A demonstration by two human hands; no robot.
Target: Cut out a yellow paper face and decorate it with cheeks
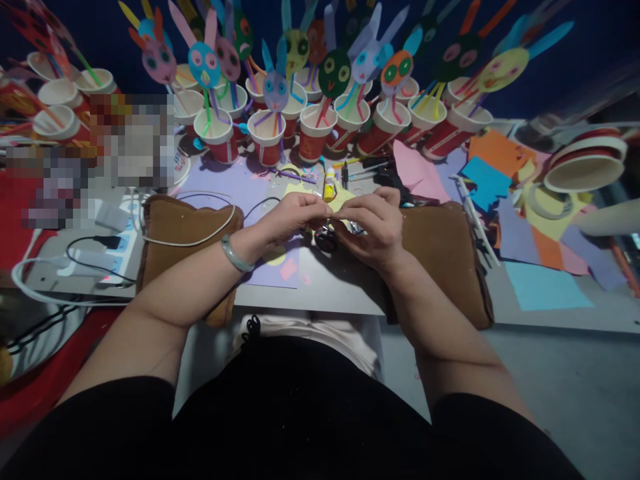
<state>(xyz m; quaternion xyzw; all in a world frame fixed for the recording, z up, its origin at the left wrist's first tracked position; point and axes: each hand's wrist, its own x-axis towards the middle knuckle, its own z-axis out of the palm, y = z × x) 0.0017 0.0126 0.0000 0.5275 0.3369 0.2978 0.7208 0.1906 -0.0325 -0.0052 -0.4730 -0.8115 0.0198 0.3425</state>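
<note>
My left hand (300,217), with a bangle on its wrist, is closed, thumb and fingers pinched together. My right hand (375,223) is closed too, its fingertips meeting the left ones above the table. Whatever they pinch is too small or too hidden to make out. Just under the fingertips is a dark, shiny rounded object (326,239), partly covered. A small yellow glue bottle (329,187) with a white label is right behind the fingertips. Yellow paper (343,198) lies beside it, and purple paper (270,275) with scraps is under my left hand.
Several red-and-white paper cups (311,137) with paper bunny heads line the back. Brown pads (185,230) lie under both forearms. A power strip (123,233) with cables is at left. Coloured paper sheets (545,287) and stacked cups (583,172) are at right. Pens (345,173) lie behind the glue.
</note>
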